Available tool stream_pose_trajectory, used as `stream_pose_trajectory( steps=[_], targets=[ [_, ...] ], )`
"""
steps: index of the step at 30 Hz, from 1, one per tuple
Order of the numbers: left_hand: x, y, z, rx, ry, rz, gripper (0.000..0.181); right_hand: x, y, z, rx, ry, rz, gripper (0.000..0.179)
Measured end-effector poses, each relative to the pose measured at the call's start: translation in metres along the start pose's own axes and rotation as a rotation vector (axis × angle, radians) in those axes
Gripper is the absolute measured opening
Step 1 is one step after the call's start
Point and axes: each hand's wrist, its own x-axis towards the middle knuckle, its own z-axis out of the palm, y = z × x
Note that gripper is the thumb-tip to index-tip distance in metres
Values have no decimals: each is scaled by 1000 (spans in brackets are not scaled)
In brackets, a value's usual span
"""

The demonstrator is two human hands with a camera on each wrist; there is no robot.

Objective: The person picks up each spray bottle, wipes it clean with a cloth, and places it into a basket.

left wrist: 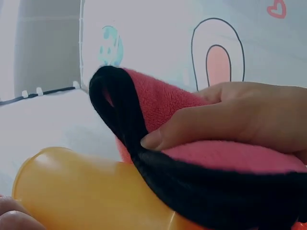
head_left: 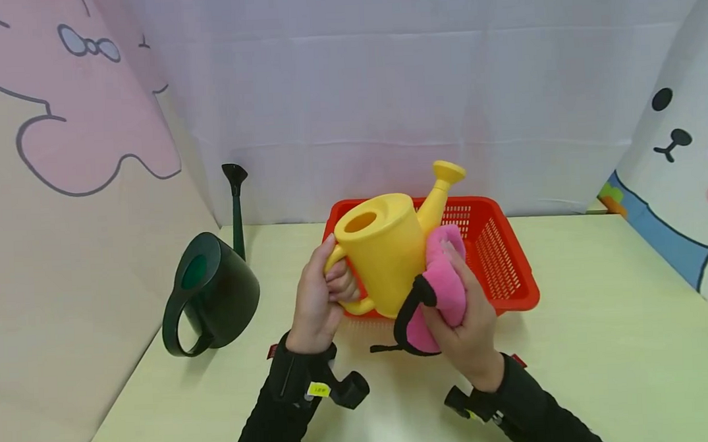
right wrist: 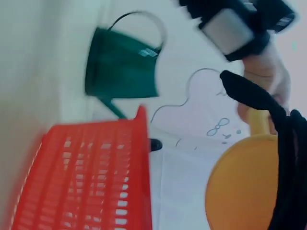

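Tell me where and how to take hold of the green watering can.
Take the green watering can by its loop handle, probably best from the near side: the handle faces the person with a visible gap inside it, while the spout points away toward the back.

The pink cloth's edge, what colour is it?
Black: the edge of the pink cloth shows best in the left wrist view.

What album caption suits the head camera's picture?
Left hand grips a yellow plastic watering can; right hand holds a pink, black-edged cloth.
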Motion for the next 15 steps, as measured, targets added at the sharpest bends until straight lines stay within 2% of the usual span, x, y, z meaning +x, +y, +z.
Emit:
stream_pose_trajectory(
  steps=[3, 6, 12, 15],
  targets=[
    [0, 0, 1, -6, 0, -8, 50, -3, 0, 1, -136, 13, -148, 56],
    [0, 1, 1, -9, 14, -8, 49, -5, -2, 3, -232, 12, -255, 52],
    [0, 1, 0, -20, 29, -12, 49, -5, -6, 10, -347, 12, -449, 39],
    [0, 0, -1, -25, 15, -10, 50, -8, -10, 13, -364, -45, -532, 35]
  ],
)
